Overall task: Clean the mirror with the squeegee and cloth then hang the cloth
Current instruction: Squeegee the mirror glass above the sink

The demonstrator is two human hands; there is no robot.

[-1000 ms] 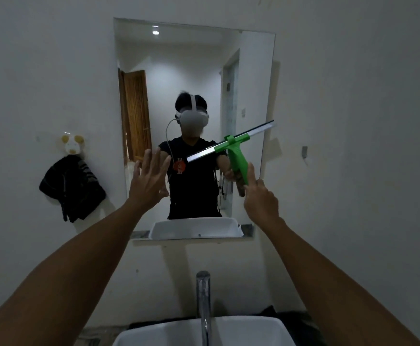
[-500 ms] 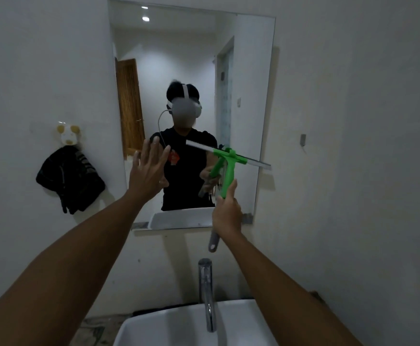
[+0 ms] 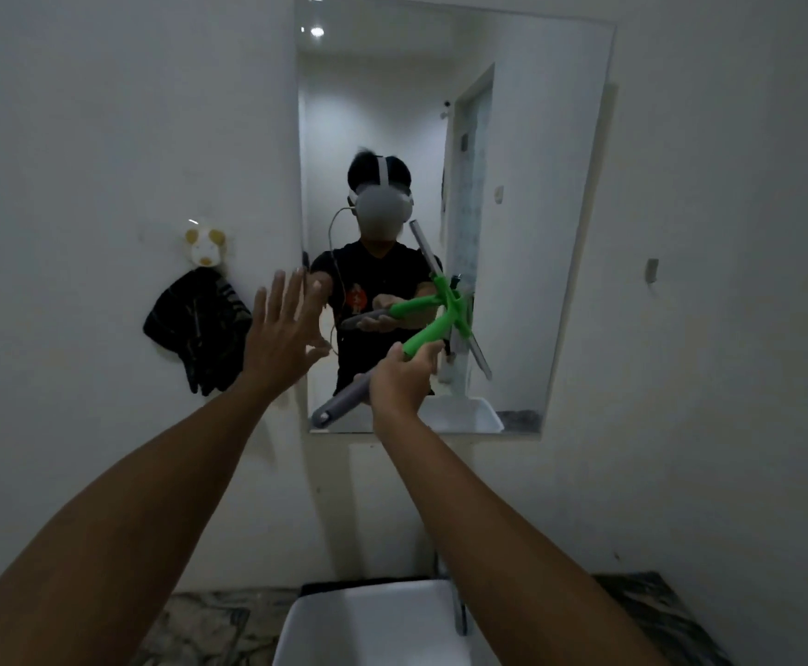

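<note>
Right fingers (image 3: 423, 358) wrapped around green plastic squeegee (image 3: 428, 335), left fingers (image 3: 281, 300) splayed, empty

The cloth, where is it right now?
In the head view, the cloth hangs on the wall left of the mirror, under a small animal-shaped hook, beside the open left hand.

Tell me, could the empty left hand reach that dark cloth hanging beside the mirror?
Probably yes: the left hand is open, holds nothing, and sits just right of the cloth, with only bare wall between them.
</note>
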